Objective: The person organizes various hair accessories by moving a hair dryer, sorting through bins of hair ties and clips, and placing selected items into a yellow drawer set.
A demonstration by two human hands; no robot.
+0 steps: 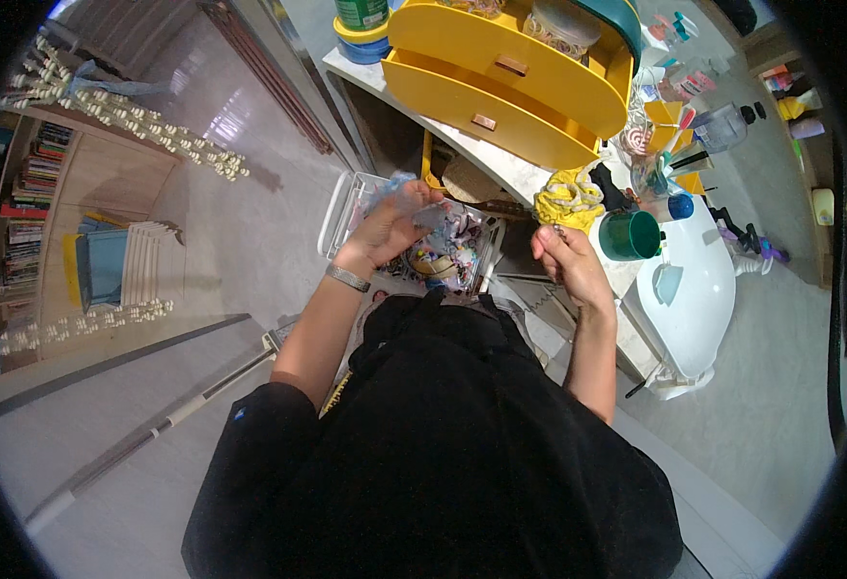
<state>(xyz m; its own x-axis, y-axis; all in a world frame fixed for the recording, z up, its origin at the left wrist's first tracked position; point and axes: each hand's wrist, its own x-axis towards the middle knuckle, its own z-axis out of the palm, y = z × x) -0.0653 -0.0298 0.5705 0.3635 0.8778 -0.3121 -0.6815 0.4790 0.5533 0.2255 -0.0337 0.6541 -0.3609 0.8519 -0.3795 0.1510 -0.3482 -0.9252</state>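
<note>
My left hand (387,228) is over the left part of a white wire basket (333,213), its fingers around a crumpled piece of clear bluish plastic (394,189). Many small colourful items (452,250) fill the basket below it. To the right, my right hand (568,264) pinches a small dark metallic thing (558,230) between thumb and fingers; it is too small to name. Just beyond that hand a yellow scrunched cloth (569,203) lies on the counter, with a green cup (629,235) to its right.
A yellow drawer box (510,94) with a drawer pulled out stands on the white counter (481,152). The white washbasin (705,297) is at the right. Bottles and brushes crowd behind it. A long pole (199,398) and bookshelves are at the left.
</note>
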